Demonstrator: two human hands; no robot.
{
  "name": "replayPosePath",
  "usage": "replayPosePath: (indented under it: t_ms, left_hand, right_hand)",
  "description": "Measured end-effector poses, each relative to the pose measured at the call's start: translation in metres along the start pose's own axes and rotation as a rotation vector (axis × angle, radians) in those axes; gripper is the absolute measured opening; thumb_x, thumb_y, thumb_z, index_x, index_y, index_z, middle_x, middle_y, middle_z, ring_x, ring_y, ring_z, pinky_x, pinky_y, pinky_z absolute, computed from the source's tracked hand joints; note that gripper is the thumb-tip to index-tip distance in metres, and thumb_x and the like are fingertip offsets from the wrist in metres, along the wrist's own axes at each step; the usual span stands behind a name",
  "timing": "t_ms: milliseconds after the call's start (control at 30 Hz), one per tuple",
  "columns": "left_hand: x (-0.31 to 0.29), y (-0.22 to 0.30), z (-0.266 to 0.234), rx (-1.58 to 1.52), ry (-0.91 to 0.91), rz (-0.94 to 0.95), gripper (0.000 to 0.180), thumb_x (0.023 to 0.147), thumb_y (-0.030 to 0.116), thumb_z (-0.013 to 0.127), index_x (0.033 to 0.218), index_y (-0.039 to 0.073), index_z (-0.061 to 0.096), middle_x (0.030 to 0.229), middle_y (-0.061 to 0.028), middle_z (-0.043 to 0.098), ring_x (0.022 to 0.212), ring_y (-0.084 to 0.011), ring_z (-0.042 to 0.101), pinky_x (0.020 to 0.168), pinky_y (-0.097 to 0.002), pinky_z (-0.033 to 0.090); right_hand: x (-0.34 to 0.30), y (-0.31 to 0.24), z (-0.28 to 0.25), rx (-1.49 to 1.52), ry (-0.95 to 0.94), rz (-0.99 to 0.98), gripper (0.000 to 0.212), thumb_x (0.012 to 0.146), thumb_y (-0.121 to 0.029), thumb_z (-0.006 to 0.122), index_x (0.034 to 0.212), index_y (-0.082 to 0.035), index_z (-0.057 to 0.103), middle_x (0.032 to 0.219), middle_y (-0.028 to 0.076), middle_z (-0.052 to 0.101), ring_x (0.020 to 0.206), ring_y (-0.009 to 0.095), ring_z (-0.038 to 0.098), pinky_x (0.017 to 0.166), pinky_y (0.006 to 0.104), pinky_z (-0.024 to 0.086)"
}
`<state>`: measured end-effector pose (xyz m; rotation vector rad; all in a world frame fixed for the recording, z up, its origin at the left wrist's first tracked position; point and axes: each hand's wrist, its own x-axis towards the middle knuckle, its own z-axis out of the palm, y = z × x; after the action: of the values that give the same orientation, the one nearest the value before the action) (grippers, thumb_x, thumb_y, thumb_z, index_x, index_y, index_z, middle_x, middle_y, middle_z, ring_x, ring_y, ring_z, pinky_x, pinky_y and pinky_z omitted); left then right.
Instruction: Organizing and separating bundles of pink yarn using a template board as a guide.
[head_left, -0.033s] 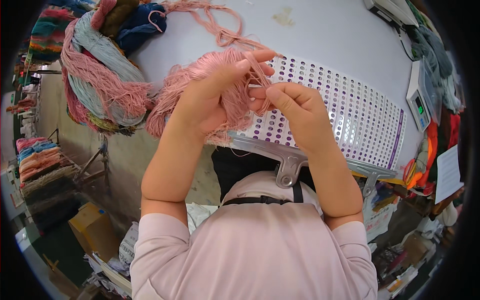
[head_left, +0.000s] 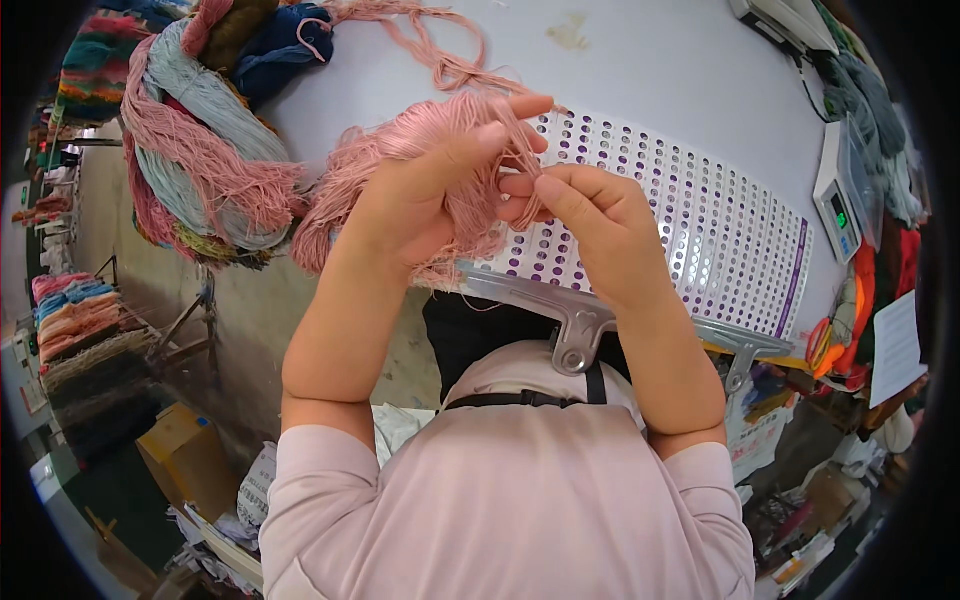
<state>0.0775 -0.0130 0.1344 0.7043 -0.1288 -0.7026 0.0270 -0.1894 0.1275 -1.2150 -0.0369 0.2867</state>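
Shirt: nearest my head view, the wearer's pale pink cloth shirt filled the lower middle.
Clip: past it, I saw a broad silver metal clip at the table's near edge.
Right hand: I had this bare hand pinching, thumb tip pressed down on a thin bunch of glossy pink yarn strands at their lower right end.
Left hand: I had this one loosely grasping a thick, frayed hank of pink yarn, thumb along its near side, forefinger stretched out to the right.
Strands' line: they ran from the left fingers down and slightly right, their long axis aimed at the right thumb.
Hank's line: it lay by the table edge, mostly left of and behind the left grip, its long axis slanting from lower left to upper right, ragged ends toward the wearer.
Sheet: beyond the right hand, a white sheet with rows of purple dots spread rightward.
Table: farther off, a loose pink yarn cord curved across the pale grey tabletop.
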Motion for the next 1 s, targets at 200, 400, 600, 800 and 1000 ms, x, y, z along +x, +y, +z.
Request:
replayPosePath:
  t_ms: [200, 400, 600, 800, 1000]
  left_hand:
    - [-0.003, 0.004, 0.014, 0.32, 0.032, 0.094, 0.063, 0.083, 0.001, 0.063, 0.14, -0.005, 0.036, 0.09, -0.0066, 0.058, 0.072, -0.0105, 0.056, 0.061, -0.0213, 0.046]
    - [-0.002, 0.001, 0.012, 0.343, 0.093, 0.135, 0.065, 0.084, 0.0, 0.063, 0.142, -0.004, 0.035, 0.091, -0.005, 0.059, 0.076, -0.0091, 0.057, 0.063, -0.0204, 0.046]
    - [-0.008, 0.004, 0.008, 0.396, 0.072, 0.117, 0.069, 0.082, 0.0, 0.066, 0.143, -0.002, 0.034, 0.093, -0.0041, 0.06, 0.078, -0.0085, 0.058, 0.064, -0.0207, 0.046]
    - [-0.011, 0.006, 0.006, 0.337, 0.054, 0.101, 0.068, 0.082, 0.004, 0.067, 0.142, -0.001, 0.036, 0.1, -0.0041, 0.06, 0.083, -0.0085, 0.058, 0.069, -0.0221, 0.047]
    - [-0.012, 0.006, 0.005, 0.264, 0.068, 0.087, 0.067, 0.082, 0.005, 0.067, 0.141, -0.001, 0.038, 0.107, -0.0051, 0.059, 0.09, -0.0099, 0.059, 0.078, -0.0235, 0.049]
  right_hand:
    - [-0.009, 0.0, 0.0, -0.175, 0.021, 0.014, 0.025, 0.096, -0.011, 0.05, 0.098, 0.008, 0.065, 0.086, 0.009, 0.07, 0.082, 0.011, 0.063, 0.076, 0.0246, 0.051]
    - [-0.01, 0.0, 0.013, -0.033, 0.061, -0.097, 0.024, 0.097, -0.016, 0.051, 0.096, 0.004, 0.066, 0.073, 0.0, 0.062, 0.066, 0.003, 0.049, 0.06, 0.0205, 0.042]
    - [-0.017, 0.001, 0.011, -0.26, 0.072, -0.063, 0.024, 0.097, -0.017, 0.052, 0.096, 0.003, 0.065, 0.069, -0.003, 0.058, 0.062, 0.002, 0.043, 0.055, 0.0211, 0.037]
    - [-0.017, 0.003, 0.011, -0.259, 0.073, -0.116, 0.024, 0.098, -0.017, 0.05, 0.095, 0.003, 0.064, 0.072, 0.0, 0.062, 0.064, 0.003, 0.05, 0.058, 0.0211, 0.042]
    - [-0.02, -0.003, 0.018, -0.009, -0.031, -0.049, 0.022, 0.097, -0.012, 0.047, 0.1, 0.006, 0.06, 0.094, 0.012, 0.07, 0.086, 0.012, 0.064, 0.08, 0.0259, 0.051]
